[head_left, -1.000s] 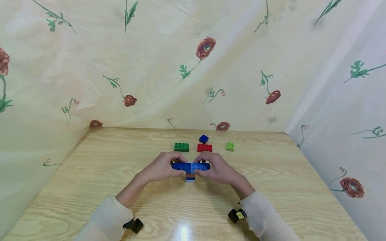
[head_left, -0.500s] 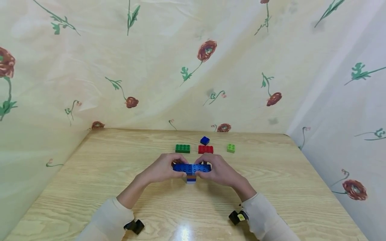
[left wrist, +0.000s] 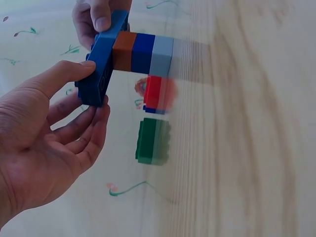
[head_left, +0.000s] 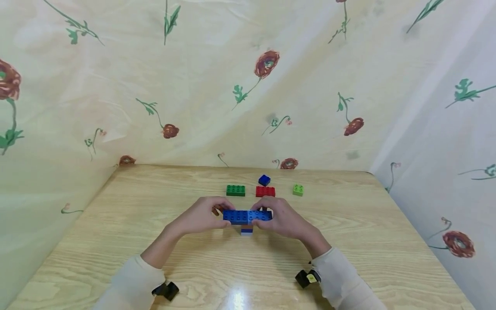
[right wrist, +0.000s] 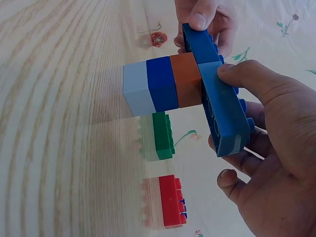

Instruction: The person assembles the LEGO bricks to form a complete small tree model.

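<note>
Two long blue toy building bricks lie end to end on top of a short column: a darker blue brick [head_left: 235, 217] at left and a lighter blue brick [right wrist: 224, 108] at right. Below them the column has an orange-brown brick [left wrist: 124, 51], a blue brick [right wrist: 162, 84] and a pale blue-grey brick [left wrist: 162, 55] on the wooden table. My left hand [head_left: 199, 215] holds the darker brick's left end, thumb on the near side and fingers behind. With thumb and fingers, my right hand [head_left: 284, 217] pinches the lighter brick near its right end.
Behind the hands lie a green brick [head_left: 235, 190], a red brick [head_left: 265, 191], a small dark blue brick [head_left: 264, 180] and a lime-green brick [head_left: 298, 190]. A flowered cloth [head_left: 193, 86] hangs at the back and both sides of the table [head_left: 128, 206].
My left hand has slid a little to the left along the darker brick, baring more of its studs. My right hand keeps its grip. The head view has shifted slightly.
</note>
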Tool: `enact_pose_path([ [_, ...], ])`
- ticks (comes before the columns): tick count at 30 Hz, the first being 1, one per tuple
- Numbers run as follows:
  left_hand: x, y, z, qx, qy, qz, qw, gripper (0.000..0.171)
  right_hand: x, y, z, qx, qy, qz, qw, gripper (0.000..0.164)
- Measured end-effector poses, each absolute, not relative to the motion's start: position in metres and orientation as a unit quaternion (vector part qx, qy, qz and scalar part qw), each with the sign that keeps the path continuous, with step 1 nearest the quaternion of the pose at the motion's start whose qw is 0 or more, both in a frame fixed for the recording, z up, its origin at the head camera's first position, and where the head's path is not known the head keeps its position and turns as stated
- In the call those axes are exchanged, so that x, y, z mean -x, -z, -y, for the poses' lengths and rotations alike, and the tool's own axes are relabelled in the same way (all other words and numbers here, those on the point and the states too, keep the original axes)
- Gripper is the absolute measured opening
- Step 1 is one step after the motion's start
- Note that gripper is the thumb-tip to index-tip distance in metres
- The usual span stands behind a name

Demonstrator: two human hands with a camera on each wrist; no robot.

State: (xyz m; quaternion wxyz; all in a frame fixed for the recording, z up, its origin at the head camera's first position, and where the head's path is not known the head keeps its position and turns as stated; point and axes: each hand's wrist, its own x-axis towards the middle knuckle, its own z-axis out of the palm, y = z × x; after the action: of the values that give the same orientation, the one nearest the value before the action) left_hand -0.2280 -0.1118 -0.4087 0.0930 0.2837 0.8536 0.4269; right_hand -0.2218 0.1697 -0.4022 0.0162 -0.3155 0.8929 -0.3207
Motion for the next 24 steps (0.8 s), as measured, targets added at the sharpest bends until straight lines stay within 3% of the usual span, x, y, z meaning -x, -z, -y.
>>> enact_pose_path([
  [13,0.228,0.408,0.118,-0.290,-0.422,-0.854,0.092,0.032,0.231,0.398,-0.182,0.323,0.338,-0.884,0.022,0.034],
  [24,0.228,0.408,0.118,-0.288,-0.416,-0.858,0.091,0.032,0.290,0.393,-0.206,0.276,0.344,-0.897,-0.017,0.033],
])
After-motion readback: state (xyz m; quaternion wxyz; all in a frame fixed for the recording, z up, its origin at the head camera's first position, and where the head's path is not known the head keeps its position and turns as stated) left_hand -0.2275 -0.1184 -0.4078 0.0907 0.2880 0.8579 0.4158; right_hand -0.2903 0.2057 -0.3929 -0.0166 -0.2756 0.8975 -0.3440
